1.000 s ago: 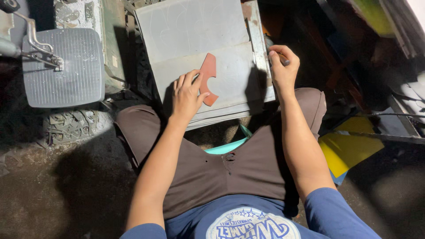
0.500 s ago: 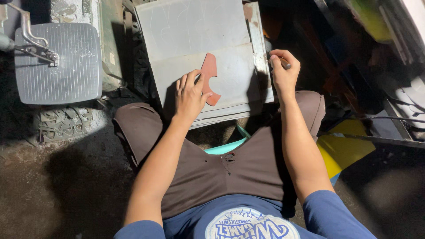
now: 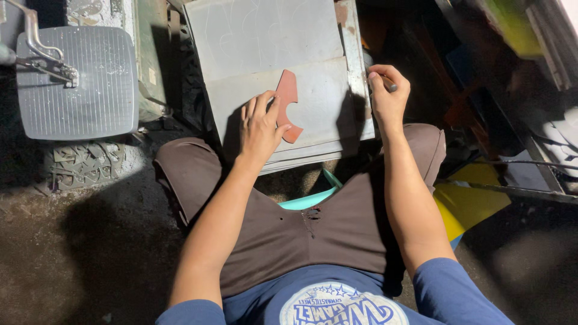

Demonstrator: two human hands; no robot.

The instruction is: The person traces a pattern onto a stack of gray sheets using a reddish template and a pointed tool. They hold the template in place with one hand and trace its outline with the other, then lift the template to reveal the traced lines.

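Fingers of the left hand lie spread and nearly flat, pressing down a reddish-brown cut-out template against a grey metal sheet — nothing is gripped, only pinned. The template lies near the sheet's near edge, its notched side just beside the thumb. Over at the sheet's right edge the right hand is curled closed around a thin dark marking tool, of which only a short bit pokes out past the knuckles. The sheet rests tilted across the person's knees, which are in brown trousers. Faint curved outlines show on the sheet's far half. Further left, on the dirty floor, stands a ribbed grey metal plate — well apart from both hands.
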